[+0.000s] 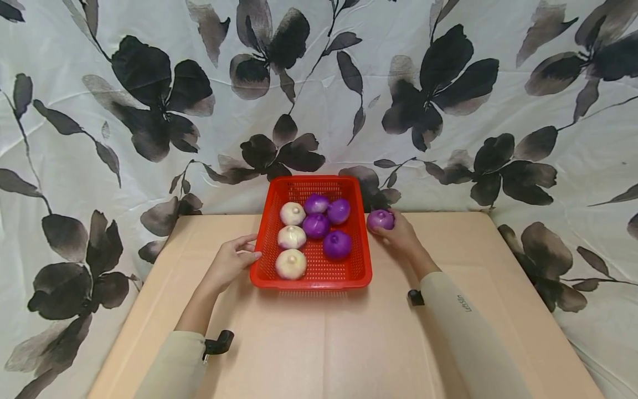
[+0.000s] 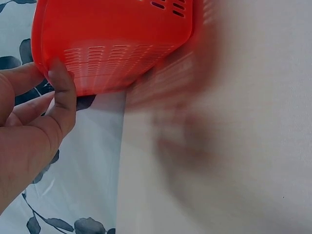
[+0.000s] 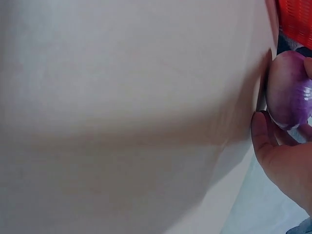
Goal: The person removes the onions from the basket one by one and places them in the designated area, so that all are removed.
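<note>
A red plastic basket [image 1: 311, 280] with perforated walls stands on the table. Three white onions [image 1: 291, 237] line its left side, and several purple onions [image 1: 336, 245] sit in its middle and right. My left hand [image 1: 234, 260] grips the basket's left rim, its thumb against the outer wall [image 2: 112, 63] in the left wrist view. Just outside the right rim, my right hand [image 1: 401, 235] holds another purple onion [image 1: 380, 220] near the table's far edge. The right wrist view shows that onion [image 3: 287, 90] between thumb and fingers, partly cut off by the frame.
A light wooden-toned table [image 1: 324, 343] spreads in front of and around the basket. Behind it and at the sides hangs a white cloth [image 1: 349, 33] printed with dark flowers. Each wrist wears a small black device [image 1: 218, 342].
</note>
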`<state>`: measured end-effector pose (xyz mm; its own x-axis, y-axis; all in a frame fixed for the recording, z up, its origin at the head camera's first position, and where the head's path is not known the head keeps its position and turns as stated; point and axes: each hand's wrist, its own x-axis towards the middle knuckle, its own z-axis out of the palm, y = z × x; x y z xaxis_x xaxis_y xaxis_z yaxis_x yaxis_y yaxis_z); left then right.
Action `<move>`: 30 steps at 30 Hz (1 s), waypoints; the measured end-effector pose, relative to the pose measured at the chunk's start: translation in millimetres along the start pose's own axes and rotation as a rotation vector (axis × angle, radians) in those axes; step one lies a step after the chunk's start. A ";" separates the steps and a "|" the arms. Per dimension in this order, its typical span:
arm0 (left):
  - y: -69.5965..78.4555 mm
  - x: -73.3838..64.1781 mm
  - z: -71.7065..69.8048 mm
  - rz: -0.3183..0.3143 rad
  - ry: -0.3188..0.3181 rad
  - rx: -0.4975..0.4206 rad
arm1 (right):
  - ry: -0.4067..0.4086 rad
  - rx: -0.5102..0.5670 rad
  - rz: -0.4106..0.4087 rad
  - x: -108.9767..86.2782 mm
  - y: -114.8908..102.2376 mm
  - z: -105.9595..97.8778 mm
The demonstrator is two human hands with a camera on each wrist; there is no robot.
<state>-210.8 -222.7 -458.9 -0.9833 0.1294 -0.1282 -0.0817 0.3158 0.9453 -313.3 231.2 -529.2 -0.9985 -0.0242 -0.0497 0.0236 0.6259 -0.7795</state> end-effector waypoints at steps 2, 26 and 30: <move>0.0 -0.4 -0.2 -0.002 0.001 -0.003 | -0.007 -0.002 -0.001 -1.7 -1.2 -1.4; -2.1 -0.1 -1.0 0.030 -0.017 -0.008 | -0.052 -0.014 -0.055 -13.3 -0.6 -17.7; -1.1 -0.6 -0.5 0.031 -0.013 -0.004 | -0.047 -0.020 -0.070 -12.2 -4.2 -23.2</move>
<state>-210.2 -223.6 -459.6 -0.9831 0.1512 -0.1030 -0.0523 0.3073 0.9502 -302.4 247.0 -510.8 -0.9942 -0.1049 -0.0255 -0.0475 0.6372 -0.7692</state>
